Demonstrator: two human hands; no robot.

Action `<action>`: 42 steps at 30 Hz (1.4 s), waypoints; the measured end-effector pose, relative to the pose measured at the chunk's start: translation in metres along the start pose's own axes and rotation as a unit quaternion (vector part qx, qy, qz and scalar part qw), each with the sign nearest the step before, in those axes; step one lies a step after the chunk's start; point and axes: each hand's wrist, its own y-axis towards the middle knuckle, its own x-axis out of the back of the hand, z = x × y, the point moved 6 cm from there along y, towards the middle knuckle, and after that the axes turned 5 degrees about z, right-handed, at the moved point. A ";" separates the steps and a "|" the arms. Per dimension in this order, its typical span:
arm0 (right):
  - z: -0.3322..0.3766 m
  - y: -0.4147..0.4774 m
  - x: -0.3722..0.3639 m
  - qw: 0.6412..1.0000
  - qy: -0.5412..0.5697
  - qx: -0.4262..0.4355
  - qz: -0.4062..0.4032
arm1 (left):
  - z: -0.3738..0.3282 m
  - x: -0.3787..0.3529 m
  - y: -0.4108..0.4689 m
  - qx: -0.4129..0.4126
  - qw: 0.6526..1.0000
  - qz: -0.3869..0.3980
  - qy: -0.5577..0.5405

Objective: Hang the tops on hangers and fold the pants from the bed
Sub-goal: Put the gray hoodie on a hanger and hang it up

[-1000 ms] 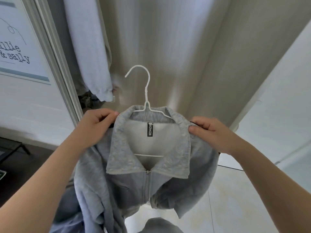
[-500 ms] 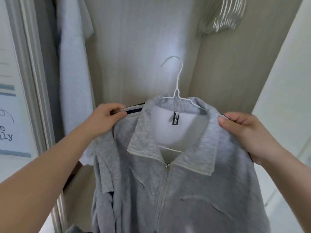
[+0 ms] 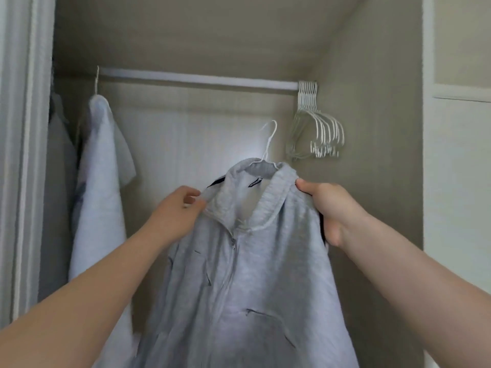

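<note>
A grey zip-up jacket (image 3: 255, 274) with a collar hangs on a white wire hanger (image 3: 268, 144), held up in front of an open closet. My left hand (image 3: 176, 211) pinches the jacket's left shoulder beside the collar. My right hand (image 3: 329, 208) grips the right shoulder, fingers curled round the fabric and the hanger's end. The hanger's hook points up, below the white closet rod (image 3: 196, 78) and apart from it. The jacket's lower part runs out of the frame.
A pale top (image 3: 98, 187) hangs on the rod's far left. A bunch of several empty white hangers (image 3: 316, 128) hangs at the rod's right end. The closet frame (image 3: 24, 155) stands left, a white wall panel (image 3: 457, 181) right.
Both hands have lifted the jacket on its hanger higher into the closet. My view has tilted up, so the rod and the empty hangers now show fully.
</note>
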 end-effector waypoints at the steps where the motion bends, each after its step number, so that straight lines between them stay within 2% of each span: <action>1: 0.004 0.014 -0.012 1.000 0.012 0.008 -0.010 | -0.010 0.004 0.004 -0.014 1.000 -0.008 -0.012; 6: 0.030 0.091 -0.084 0.997 0.039 0.064 -0.015 | -0.056 0.013 0.016 -0.067 0.997 0.039 -0.014; 10: 0.060 0.146 -0.132 0.992 -0.008 0.125 0.003 | -0.078 0.013 0.028 -0.088 0.992 0.089 -0.022; 16: 0.107 0.213 -0.166 0.983 -0.022 0.181 0.011 | -0.066 0.007 0.070 -0.072 0.977 0.046 0.195; 20: 0.126 0.250 -0.168 0.981 -0.032 0.189 -0.007 | -0.047 0.002 0.094 -0.067 0.968 0.015 0.242; 23: 0.124 0.269 -0.173 0.987 -0.025 0.161 -0.003 | -0.037 0.007 0.104 -0.058 0.962 0.009 0.265; 28: 0.099 0.282 -0.187 0.990 -0.024 0.137 0.037 | -0.017 0.014 0.103 -0.031 0.950 0.049 0.307; 34: 0.069 0.272 -0.203 0.979 -0.117 0.143 0.090 | 0.007 0.014 0.094 0.002 0.921 0.102 0.377; 37: 0.075 0.250 -0.211 0.934 -0.268 0.200 0.123 | 0.011 0.022 0.089 0.009 0.914 0.114 0.389; 40: 0.072 0.221 -0.223 0.849 -0.448 0.245 0.136 | 0.015 0.031 0.082 0.025 0.905 0.127 0.405; 42: 0.070 0.201 -0.233 0.783 -0.541 0.285 0.112 | 0.015 0.039 0.077 0.035 0.902 0.124 0.412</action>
